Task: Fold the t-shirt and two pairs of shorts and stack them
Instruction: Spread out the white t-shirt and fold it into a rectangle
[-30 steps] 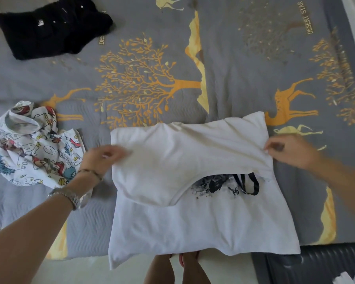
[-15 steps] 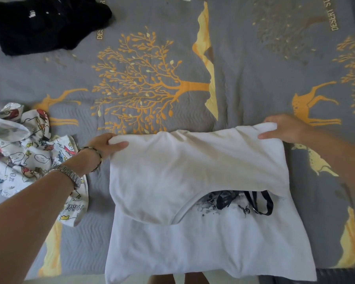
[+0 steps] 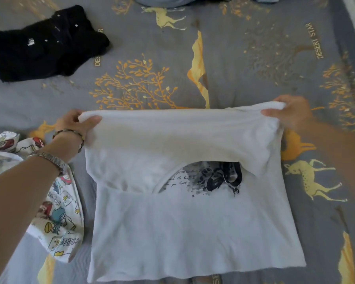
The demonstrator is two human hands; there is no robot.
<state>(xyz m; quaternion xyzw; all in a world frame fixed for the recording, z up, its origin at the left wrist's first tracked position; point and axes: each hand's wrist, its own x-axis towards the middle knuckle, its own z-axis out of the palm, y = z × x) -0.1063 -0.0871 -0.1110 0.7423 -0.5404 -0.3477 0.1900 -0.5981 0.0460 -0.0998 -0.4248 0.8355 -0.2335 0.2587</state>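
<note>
T-shirt [image 3: 193,232] on bed [image 3: 244,58], mid-fold.
Left hand [image 3: 76,124] and right hand [image 3: 291,111] fingers pinched its far fold corners; black shorts [image 3: 43,46] far left, printed shorts [image 3: 55,222] near left.

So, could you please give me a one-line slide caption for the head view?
Both hands, left and right, pinch the white t-shirt at its folded edge over the bedspread.

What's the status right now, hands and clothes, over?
Left hand and right hand each pinch a top corner of the white t-shirt, fold lifted. Black shorts and cartoon-print shorts unfolded, off left. Nothing in the way.
</note>
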